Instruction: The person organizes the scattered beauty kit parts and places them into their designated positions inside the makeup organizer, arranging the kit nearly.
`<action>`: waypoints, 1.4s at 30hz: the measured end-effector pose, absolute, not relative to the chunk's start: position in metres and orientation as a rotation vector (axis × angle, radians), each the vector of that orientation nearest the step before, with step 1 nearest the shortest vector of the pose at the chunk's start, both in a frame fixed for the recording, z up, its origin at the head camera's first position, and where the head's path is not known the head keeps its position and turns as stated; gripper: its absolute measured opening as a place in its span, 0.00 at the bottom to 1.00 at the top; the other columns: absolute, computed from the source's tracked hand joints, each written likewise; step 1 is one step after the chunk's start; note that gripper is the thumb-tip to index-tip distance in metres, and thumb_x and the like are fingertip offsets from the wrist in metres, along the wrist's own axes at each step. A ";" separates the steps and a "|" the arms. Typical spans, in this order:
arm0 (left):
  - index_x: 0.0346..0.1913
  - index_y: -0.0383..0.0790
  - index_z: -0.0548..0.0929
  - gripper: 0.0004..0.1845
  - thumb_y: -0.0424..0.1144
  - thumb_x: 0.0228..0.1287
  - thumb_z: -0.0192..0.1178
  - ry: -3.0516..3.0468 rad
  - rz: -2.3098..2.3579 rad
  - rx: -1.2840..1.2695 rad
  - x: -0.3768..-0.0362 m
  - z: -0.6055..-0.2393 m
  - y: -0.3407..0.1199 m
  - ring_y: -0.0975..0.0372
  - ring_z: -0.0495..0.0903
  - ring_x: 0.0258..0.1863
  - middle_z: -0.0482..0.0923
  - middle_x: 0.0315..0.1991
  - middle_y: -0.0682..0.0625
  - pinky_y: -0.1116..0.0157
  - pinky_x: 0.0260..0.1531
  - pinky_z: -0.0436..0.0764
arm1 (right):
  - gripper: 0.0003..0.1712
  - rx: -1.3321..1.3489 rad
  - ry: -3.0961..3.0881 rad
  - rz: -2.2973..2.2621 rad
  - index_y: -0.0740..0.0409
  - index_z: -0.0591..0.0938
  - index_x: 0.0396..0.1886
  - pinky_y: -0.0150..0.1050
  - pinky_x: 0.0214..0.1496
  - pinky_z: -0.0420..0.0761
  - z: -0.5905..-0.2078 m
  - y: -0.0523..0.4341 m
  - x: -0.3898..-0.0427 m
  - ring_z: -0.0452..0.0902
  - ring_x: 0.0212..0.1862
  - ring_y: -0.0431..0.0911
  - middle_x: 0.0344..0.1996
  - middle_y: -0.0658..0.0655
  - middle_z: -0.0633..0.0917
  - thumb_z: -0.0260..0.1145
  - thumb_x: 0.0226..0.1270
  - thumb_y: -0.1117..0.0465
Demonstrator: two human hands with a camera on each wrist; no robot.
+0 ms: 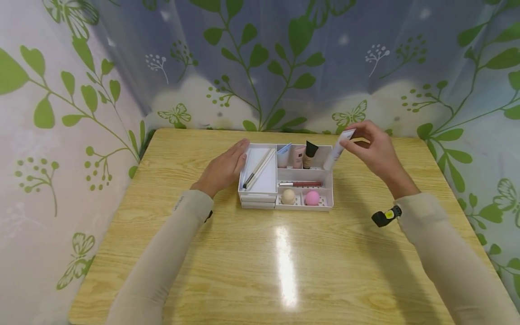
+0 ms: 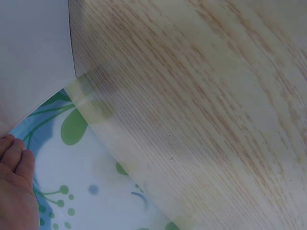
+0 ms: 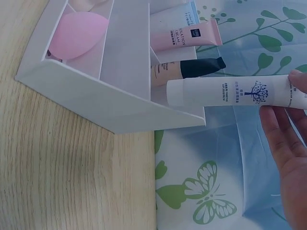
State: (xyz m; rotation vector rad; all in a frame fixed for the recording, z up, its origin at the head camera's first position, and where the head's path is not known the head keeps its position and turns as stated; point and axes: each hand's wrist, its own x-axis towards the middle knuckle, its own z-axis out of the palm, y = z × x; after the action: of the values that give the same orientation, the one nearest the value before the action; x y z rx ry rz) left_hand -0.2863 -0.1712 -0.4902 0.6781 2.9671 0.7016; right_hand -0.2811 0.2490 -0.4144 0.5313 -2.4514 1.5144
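My right hand (image 1: pixel 375 152) pinches a white tube (image 3: pixel 218 92) by its flat end, between thumb and fingers. The tube tilts with its cap down at the back right compartment of a white organizer box (image 1: pixel 304 208). Beside that spot stand a black and beige tube (image 1: pixel 309 155), a pink cream tube (image 3: pixel 192 37) and a light blue tube (image 1: pixel 283 156). My left hand (image 1: pixel 223 168) rests against the box's left side with its fingers extended; the left wrist view catches only part of that hand (image 2: pixel 18 184).
On the box's left section lie thin makeup brushes (image 1: pixel 260 168). A red lip gloss tube (image 1: pixel 302 184) lies in the middle right compartment. A beige sponge (image 1: pixel 288 197) and a pink sponge (image 1: pixel 312 198) sit in front. A patterned curtain (image 1: pixel 260 67) hangs behind the wooden table (image 1: pixel 227 262).
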 end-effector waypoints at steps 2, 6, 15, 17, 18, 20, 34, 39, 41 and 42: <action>0.90 0.46 0.51 0.34 0.56 0.92 0.28 2.968 0.703 0.677 -0.286 -0.491 -0.171 0.56 0.53 0.89 0.49 0.91 0.51 0.52 0.88 0.58 | 0.19 0.532 -2.459 1.508 0.69 0.81 0.62 0.21 0.53 0.85 -0.415 0.247 -0.282 0.83 0.51 0.33 0.48 0.39 0.83 0.73 0.76 0.67; 0.90 0.46 0.51 0.34 0.56 0.92 0.28 2.970 0.708 0.675 -0.286 -0.492 -0.172 0.56 0.54 0.89 0.49 0.91 0.52 0.52 0.87 0.59 | 0.19 0.515 -2.486 1.491 0.66 0.81 0.61 0.21 0.53 0.84 -0.420 0.243 -0.285 0.83 0.51 0.32 0.47 0.38 0.83 0.73 0.77 0.66; 0.90 0.46 0.51 0.35 0.56 0.92 0.28 2.978 0.721 0.683 -0.287 -0.493 -0.172 0.56 0.54 0.89 0.49 0.91 0.52 0.52 0.87 0.59 | 0.21 0.460 -2.541 1.453 0.63 0.81 0.64 0.20 0.53 0.83 -0.430 0.238 -0.293 0.81 0.51 0.31 0.48 0.42 0.83 0.73 0.78 0.61; 0.90 0.46 0.51 0.35 0.57 0.92 0.28 2.978 0.719 0.684 -0.287 -0.494 -0.172 0.56 0.54 0.89 0.49 0.91 0.52 0.52 0.87 0.59 | 0.21 0.448 -2.552 1.447 0.62 0.81 0.64 0.19 0.53 0.83 -0.431 0.236 -0.294 0.81 0.51 0.31 0.49 0.43 0.83 0.73 0.78 0.60; 0.90 0.46 0.51 0.35 0.57 0.91 0.28 2.978 0.717 0.684 -0.287 -0.494 -0.172 0.56 0.54 0.89 0.49 0.91 0.52 0.52 0.87 0.59 | 0.21 0.450 -2.558 1.450 0.62 0.81 0.64 0.19 0.53 0.83 -0.432 0.235 -0.295 0.81 0.51 0.31 0.49 0.44 0.83 0.73 0.79 0.60; 0.90 0.46 0.51 0.35 0.56 0.91 0.28 2.974 0.719 0.684 -0.288 -0.495 -0.172 0.55 0.54 0.89 0.49 0.91 0.52 0.51 0.87 0.59 | 0.21 0.461 -2.575 1.449 0.63 0.80 0.65 0.19 0.53 0.83 -0.436 0.234 -0.297 0.81 0.51 0.31 0.51 0.48 0.83 0.72 0.79 0.60; 0.90 0.46 0.51 0.35 0.57 0.91 0.26 2.969 0.720 0.687 -0.289 -0.494 -0.172 0.55 0.53 0.89 0.49 0.91 0.51 0.51 0.88 0.58 | 0.20 0.427 -2.740 1.387 0.61 0.82 0.65 0.20 0.56 0.80 -0.446 0.231 -0.297 0.83 0.63 0.56 0.62 0.64 0.85 0.71 0.81 0.59; 0.90 0.46 0.50 0.35 0.57 0.91 0.26 2.958 0.716 0.674 -0.289 -0.493 -0.172 0.56 0.52 0.89 0.48 0.91 0.51 0.52 0.88 0.57 | 0.20 0.429 -2.771 1.381 0.61 0.83 0.65 0.25 0.60 0.83 -0.448 0.232 -0.297 0.83 0.63 0.52 0.62 0.62 0.85 0.70 0.81 0.56; 0.90 0.46 0.50 0.35 0.57 0.91 0.26 2.956 0.715 0.672 -0.289 -0.493 -0.172 0.55 0.52 0.89 0.48 0.91 0.51 0.52 0.88 0.57 | 0.20 0.427 -2.775 1.388 0.60 0.83 0.64 0.23 0.59 0.82 -0.449 0.232 -0.297 0.82 0.62 0.50 0.61 0.61 0.86 0.70 0.81 0.55; 0.90 0.46 0.50 0.35 0.57 0.91 0.26 2.958 0.710 0.671 -0.289 -0.493 -0.172 0.56 0.52 0.89 0.48 0.91 0.51 0.52 0.88 0.57 | 0.19 0.427 -2.774 1.390 0.60 0.83 0.64 0.21 0.58 0.81 -0.449 0.232 -0.297 0.82 0.62 0.49 0.61 0.60 0.86 0.70 0.82 0.55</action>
State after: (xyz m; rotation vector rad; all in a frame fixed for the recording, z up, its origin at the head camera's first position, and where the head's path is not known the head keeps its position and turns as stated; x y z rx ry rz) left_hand -0.2891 -0.1720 -0.4931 0.6713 2.9578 0.7102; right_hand -0.2970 0.2319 -0.4490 0.4270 -2.7743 1.3895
